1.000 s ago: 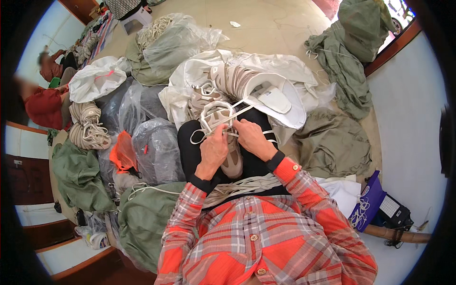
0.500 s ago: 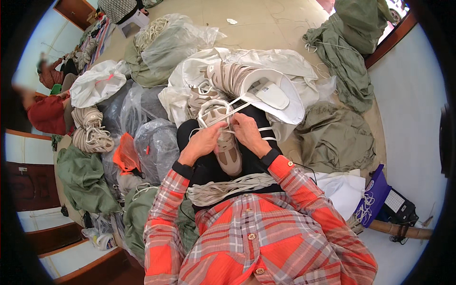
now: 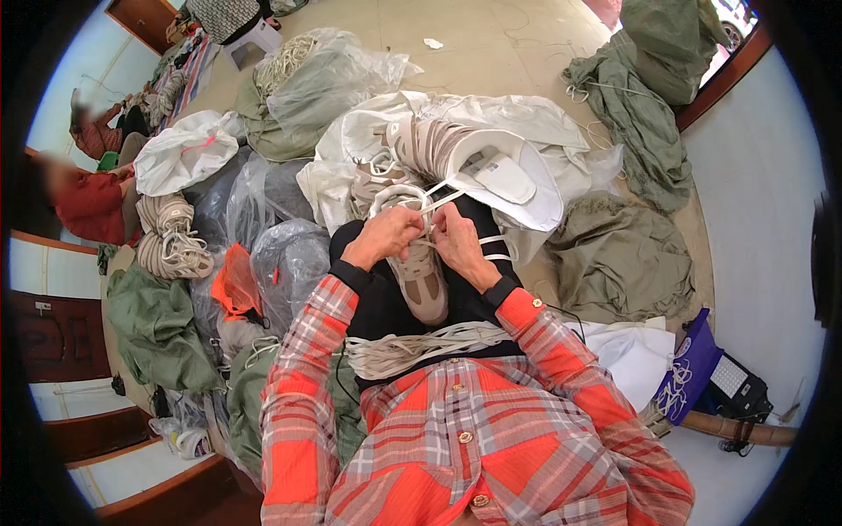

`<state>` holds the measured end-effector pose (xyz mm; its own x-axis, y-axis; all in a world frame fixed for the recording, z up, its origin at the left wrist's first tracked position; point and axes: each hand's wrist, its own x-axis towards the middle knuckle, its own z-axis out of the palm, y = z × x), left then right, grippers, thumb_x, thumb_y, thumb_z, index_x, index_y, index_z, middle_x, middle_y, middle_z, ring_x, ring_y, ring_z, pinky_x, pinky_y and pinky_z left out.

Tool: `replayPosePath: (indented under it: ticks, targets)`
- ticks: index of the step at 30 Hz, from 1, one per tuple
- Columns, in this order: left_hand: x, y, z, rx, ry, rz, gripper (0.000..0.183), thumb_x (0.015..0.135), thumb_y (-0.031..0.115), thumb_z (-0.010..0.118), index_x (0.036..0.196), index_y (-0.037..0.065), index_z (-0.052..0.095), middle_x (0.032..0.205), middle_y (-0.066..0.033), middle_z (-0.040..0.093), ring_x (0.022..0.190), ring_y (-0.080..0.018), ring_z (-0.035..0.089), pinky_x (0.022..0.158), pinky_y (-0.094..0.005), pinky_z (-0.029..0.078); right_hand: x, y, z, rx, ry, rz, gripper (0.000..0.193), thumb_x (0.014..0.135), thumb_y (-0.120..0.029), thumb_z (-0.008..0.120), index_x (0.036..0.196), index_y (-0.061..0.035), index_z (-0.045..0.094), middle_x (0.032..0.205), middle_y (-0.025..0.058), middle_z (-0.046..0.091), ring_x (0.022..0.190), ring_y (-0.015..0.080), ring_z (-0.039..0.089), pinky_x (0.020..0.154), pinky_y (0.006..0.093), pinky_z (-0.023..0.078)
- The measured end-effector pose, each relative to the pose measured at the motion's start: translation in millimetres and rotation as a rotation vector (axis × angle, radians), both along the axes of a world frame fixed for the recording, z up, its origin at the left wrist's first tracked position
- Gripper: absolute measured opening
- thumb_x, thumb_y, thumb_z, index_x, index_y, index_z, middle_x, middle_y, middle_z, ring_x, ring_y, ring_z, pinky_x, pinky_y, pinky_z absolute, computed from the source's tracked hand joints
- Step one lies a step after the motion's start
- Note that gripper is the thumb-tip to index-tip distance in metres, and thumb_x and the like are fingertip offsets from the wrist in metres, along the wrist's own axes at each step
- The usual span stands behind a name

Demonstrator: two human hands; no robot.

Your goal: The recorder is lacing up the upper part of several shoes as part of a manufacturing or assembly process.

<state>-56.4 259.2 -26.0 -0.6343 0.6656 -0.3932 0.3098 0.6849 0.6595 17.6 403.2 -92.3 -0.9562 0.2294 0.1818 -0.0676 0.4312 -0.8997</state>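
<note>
A beige shoe upper [image 3: 423, 279] lies on my black-clad lap, toe toward me. My left hand [image 3: 388, 233] and my right hand [image 3: 454, 240] meet at its far end, each pinching a white lace [image 3: 410, 198] that loops up over the shoe. A bundle of white laces [image 3: 421, 345] rests across my lap near my waist. Just beyond my hands, a white sack [image 3: 491, 149] holds several more beige shoe uppers.
Clear plastic bags [image 3: 285, 263] and green cloth sacks [image 3: 158, 324] crowd my left. Olive sacks [image 3: 618, 254] lie to the right, with a purple bag [image 3: 688, 373] near the wall. A person in red [image 3: 83, 197] sits at far left beside rope coils [image 3: 171, 237].
My hands have drawn closer together over the shoe, and the lace loop above them has tightened and shrunk. The shoe stays on my lap.
</note>
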Motion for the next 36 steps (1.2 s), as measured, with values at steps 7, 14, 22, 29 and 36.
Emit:
replayPosePath:
  ticks: [7, 14, 22, 29, 36]
  targets:
    - [-6, 5, 2, -0.053, -0.047, -0.005, 0.013, 0.078, 0.013, 0.054, 0.080, 0.004, 0.062, 0.062, -0.0103, 0.062, 0.055, -0.0211, 0.063, 0.054, -0.0353, 0.046, 2, 4, 13, 0.121, -0.115, 0.089, 0.020, 0.074, 0.000, 0.053, 0.091, -0.0032, 0.042, 0.069, 0.0193, 0.057, 0.069, 0.0396, 0.057, 0.059, 0.0469, 0.043]
    - [6, 5, -16, -0.283, 0.708, -0.360, 0.009, 0.078, 0.009, 0.054, 0.081, 0.001, 0.050, 0.063, -0.0142, 0.060, 0.058, -0.0286, 0.063, 0.051, -0.0399, 0.047, 15, 28, 33, 0.562, 0.091, 0.262, 0.011, 0.078, -0.015, 0.059, 0.081, -0.0053, 0.063, 0.077, 0.0122, 0.054, 0.081, 0.0299, 0.049, 0.072, 0.0390, 0.041]
    - [30, -38, 6, 0.091, -0.398, 0.173, 0.009, 0.086, 0.012, 0.051, 0.088, 0.004, 0.047, 0.064, -0.0077, 0.056, 0.049, -0.0164, 0.050, 0.045, -0.0301, 0.040, 0, 29, 40, 0.323, -0.232, 0.479, 0.023, 0.070, -0.026, 0.066, 0.069, -0.0029, 0.067, 0.064, 0.0188, 0.057, 0.061, 0.0330, 0.056, 0.057, 0.0397, 0.044]
    - [60, -139, 85, 2.145, -1.058, 0.488, 0.016, 0.074, -0.005, 0.052, 0.083, 0.005, 0.043, 0.074, -0.0016, 0.042, 0.068, -0.0137, 0.042, 0.063, -0.0275, 0.033, 30, 69, 109, 0.513, 0.139, 0.810, 0.020, 0.067, -0.020, 0.069, 0.070, -0.0007, 0.063, 0.063, 0.0174, 0.057, 0.058, 0.0312, 0.055, 0.054, 0.0385, 0.043]
    - [66, -305, 167, 2.212, -0.291, 0.573, 0.017, 0.073, -0.006, 0.049, 0.083, 0.005, 0.041, 0.076, -0.0049, 0.040, 0.069, -0.0150, 0.040, 0.061, -0.0293, 0.031, -26, 37, 38, -0.007, -0.165, 0.539, 0.015, 0.076, -0.012, 0.060, 0.087, -0.0016, 0.063, 0.063, 0.0100, 0.056, 0.058, 0.0185, 0.054, 0.056, 0.0316, 0.043]
